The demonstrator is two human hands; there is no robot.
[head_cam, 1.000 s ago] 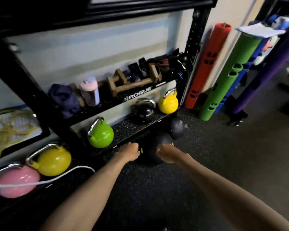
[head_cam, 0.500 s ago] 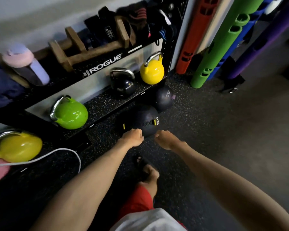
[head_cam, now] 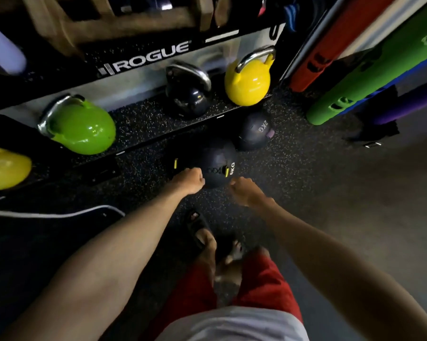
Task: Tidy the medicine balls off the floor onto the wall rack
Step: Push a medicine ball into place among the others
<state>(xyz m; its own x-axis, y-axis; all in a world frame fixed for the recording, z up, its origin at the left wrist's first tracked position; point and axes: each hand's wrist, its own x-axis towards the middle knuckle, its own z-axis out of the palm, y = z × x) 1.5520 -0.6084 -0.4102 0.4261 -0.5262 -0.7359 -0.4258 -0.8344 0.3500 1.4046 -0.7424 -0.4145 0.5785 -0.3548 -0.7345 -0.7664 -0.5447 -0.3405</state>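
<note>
8KG medicine ball, on floor: left grip at its near-left edge, right grip just off its near-right; whether either is closed, cannot tell.

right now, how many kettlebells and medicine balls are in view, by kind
kettlebells: 4 (green kettlebell, black kettlebell, yellow kettlebell, second yellow kettlebell cut off at the left edge)
medicine balls: 2 (2KG medicine ball, larger medicine ball)
total: 6

Black 8KG medicine ball with yellow tabs, 2KG ball seemingly dark grey, green kettlebell, yellow kettlebell, black speckled floor.
</note>
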